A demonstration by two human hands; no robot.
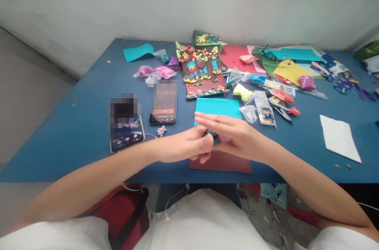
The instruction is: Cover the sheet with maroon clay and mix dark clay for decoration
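Over the sheet in front of me, my two hands meet. My left hand [191, 145] has its fingers curled and its thumb raised, closed around a dark green lump [215, 138] that is mostly hidden. My right hand [233, 133] reaches across it from the other side with fingers stretched out and close together, against the lump and the left hand. Below them lies a sheet, turquoise [217, 108] at its far part and brownish red [222, 163] at its near part. A pink patch shows just behind the lump.
Beyond the sheet stands a colourful clay relief picture [204, 70]. Two phones [164, 102] lie at left beside a small lilac lump [161, 130]. Bagged clay [242, 92], pens and coloured paper [291, 72] crowd the right back. A white sheet [340, 138] lies far right.
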